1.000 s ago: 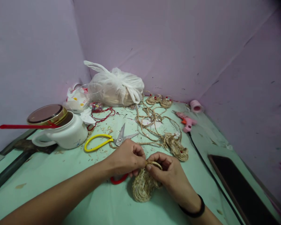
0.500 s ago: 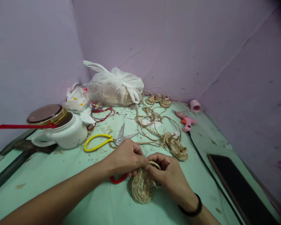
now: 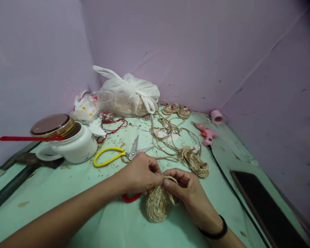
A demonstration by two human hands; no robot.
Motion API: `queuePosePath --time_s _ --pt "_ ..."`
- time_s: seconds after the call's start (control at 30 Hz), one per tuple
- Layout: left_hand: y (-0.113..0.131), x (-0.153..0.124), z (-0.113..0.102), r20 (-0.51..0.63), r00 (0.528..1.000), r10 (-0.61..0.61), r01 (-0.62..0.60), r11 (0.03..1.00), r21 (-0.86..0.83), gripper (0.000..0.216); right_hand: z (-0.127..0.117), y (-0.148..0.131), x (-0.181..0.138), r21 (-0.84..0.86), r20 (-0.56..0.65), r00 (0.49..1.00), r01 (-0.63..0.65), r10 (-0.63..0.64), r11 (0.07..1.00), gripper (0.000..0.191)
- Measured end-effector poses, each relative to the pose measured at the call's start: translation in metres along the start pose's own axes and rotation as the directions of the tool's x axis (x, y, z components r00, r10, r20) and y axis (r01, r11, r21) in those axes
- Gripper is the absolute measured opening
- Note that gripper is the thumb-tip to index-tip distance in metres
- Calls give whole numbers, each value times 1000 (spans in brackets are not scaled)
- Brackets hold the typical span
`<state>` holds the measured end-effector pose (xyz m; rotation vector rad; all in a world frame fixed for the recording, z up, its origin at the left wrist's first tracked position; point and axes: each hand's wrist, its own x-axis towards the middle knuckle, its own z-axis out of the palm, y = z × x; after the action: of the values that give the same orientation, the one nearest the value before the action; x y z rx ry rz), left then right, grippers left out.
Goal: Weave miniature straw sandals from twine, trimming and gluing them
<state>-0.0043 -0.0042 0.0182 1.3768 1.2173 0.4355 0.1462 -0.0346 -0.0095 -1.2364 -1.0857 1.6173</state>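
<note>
A small slipper shape of coiled straw rope point(image 3: 157, 206) hangs low in front of me, its rounded end downward. My left hand point(image 3: 144, 174) pinches at its upper end, fingertips pressed together. On the other side, my right hand point(image 3: 184, 187) grips the top of the same piece, thumb and forefinger around a loop of rope. Their fingertips nearly meet, hiding the exact pinch point. Just beyond my left hand lie scissors point(image 3: 110, 157) with one yellow and one red handle, blades apart. Another rope slipper point(image 3: 196, 163) with white beads rests past my right hand, near loose straw rope point(image 3: 167, 137).
On the left stand a white mug point(image 3: 80, 148) with a red stick across it, a round gold-rimmed lid point(image 3: 53, 124) and a hammer point(image 3: 18, 179). A plastic bag point(image 3: 131, 96) sits at the back. A pink glue gun point(image 3: 208, 134) and dark phone point(image 3: 266, 206) lie right.
My right hand has shifted slightly right, its thumb lying higher on the rope loop. My left hand keeps its pinch, and the rope slipper barely moves.
</note>
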Motion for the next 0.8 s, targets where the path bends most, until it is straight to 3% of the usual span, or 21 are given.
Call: queuePosePath --time_s 0.13,0.27,0.33,0.6,0.8 --pt "0 1 0 -2 1000 0 0 1000 -27 3 1 -3 -1 -56 -80 997 -3 -2 998 20" --pt "-1 2 -10 196 979 57 -19 982 -189 11 -4 -2 2 38 -64 998 -23 25 999 22" --pt "-2 3 -13 242 966 96 -38 971 -235 15 -6 -1 3 84 -32 999 -33 36 996 24" --pt "-6 5 -5 104 991 79 -68 993 -100 15 -7 5 5 88 61 997 -43 37 995 25" --pt "-5 1 -1 69 994 89 -86 995 -46 12 -6 5 3 41 65 998 22 -24 999 24"
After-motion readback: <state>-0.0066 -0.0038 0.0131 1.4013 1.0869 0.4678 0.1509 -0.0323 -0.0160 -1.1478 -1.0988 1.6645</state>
